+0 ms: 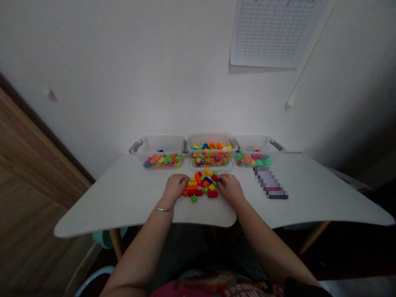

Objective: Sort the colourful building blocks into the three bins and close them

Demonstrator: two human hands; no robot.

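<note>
**Red, orange, green, yellow and blue building blocks (201, 184) heaped between two bare hands**

White and smooth, the tabletop (123, 198) carries the loose heap of plastic toy blocks near the middle of its front part. The left hand (175, 185) rests at the heap's left edge, its fingers curled narrowly beside the orange pieces; whether it grips one cannot be told. The right hand (230, 187) lies at the opposite edge, fingers bent in close to a dark blue block (220, 181), and its grip is just as hard to read.

Among the blocks, a long red block (195, 192) lies at the near side, with a shorter red block (213, 194) to its right. A small green block (194, 199) sits nearest the person, and a yellow block (208, 171) marks the far end. A silvery bangle (163, 209) circles the left wrist.

Behind the heap, three clear plastic bins stand in a row by the white wall (139, 82). The left bin (162, 142) holds a low layer of mixed-colour pieces, the middle bin (212, 138) is much fuller of small blocks, and the right bin (252, 142) contains larger, rounder-looking pieces. In front of the right bin lies a phone-shaped object (270, 182), its details lost in coarse pixels. A sheet with a printed grid (266, 35) hangs above.
</note>
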